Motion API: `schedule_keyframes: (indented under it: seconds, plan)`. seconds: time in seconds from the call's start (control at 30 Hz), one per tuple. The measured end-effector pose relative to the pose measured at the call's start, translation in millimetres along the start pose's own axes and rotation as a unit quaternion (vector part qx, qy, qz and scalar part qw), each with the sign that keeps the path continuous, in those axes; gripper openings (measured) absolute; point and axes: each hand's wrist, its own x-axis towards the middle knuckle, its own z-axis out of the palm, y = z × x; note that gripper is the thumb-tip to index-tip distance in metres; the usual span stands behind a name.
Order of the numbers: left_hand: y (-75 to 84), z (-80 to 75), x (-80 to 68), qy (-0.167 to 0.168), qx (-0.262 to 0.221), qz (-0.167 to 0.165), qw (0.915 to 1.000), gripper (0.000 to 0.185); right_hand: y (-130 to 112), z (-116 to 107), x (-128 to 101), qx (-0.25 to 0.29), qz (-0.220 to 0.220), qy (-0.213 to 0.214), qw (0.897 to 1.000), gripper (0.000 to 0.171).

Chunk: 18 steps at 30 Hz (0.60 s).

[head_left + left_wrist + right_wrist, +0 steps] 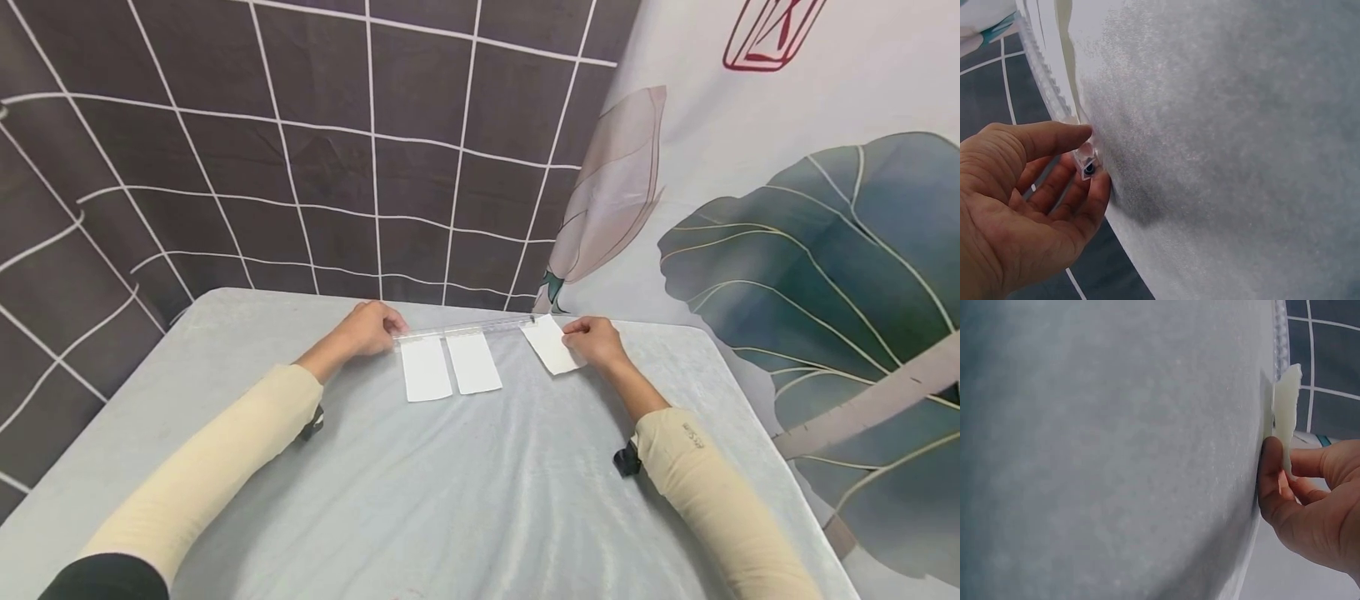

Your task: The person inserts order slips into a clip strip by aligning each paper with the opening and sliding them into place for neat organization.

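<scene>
A long clear plastic strip [510, 323] lies crosswise near the far edge of the table. My left hand [371, 327] grips its left end; in the left wrist view the thumb and fingers close around the tip [1089, 167], where a small dark round spot shows. Two white paper pieces, one on the left [427, 369] and another beside it [474, 364], lie with their top edges along the strip. Between thumb and fingers my right hand [594, 340] pinches a third white paper piece [551, 346], tilted, its upper end overlapping the strip's right end.
A pale grey cloth [450, 483] covers the table, with soft wrinkles at its middle. Behind it hangs a dark curtain [322, 167] with a white grid. To the right is a white hanging [697, 125] printed with large leaves.
</scene>
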Motion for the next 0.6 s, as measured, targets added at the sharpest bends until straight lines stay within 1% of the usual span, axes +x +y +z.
schedule_keyframes:
  seconds: [0.2,0.4,0.53,0.57,0.6]
  plan:
    - [-3.0,0.6,0.9,-0.004,0.000,-0.007,1.0000,0.046,-2,4,0,0.007,-0.007,-0.003,1.000,0.031]
    - [-1.8,0.7,2.4,0.001,0.002,0.002,1.0000,0.044,-4,7,1,0.001,-0.009,0.001,1.000,0.031]
    - [-1.1,1.2,4.3,0.002,0.003,0.002,1.0000,0.044,-3,6,1,-0.002,-0.006,-0.001,1.000,0.031]
    - [-15.3,6.9,12.8,0.003,-0.005,0.014,0.9999,0.044,-3,6,1,-0.002,-0.007,-0.001,1.000,0.031]
    - [-15.8,6.4,12.9,0.002,-0.006,0.016,0.9999,0.044,-3,6,1,-0.001,-0.007,-0.001,1.000,0.031]
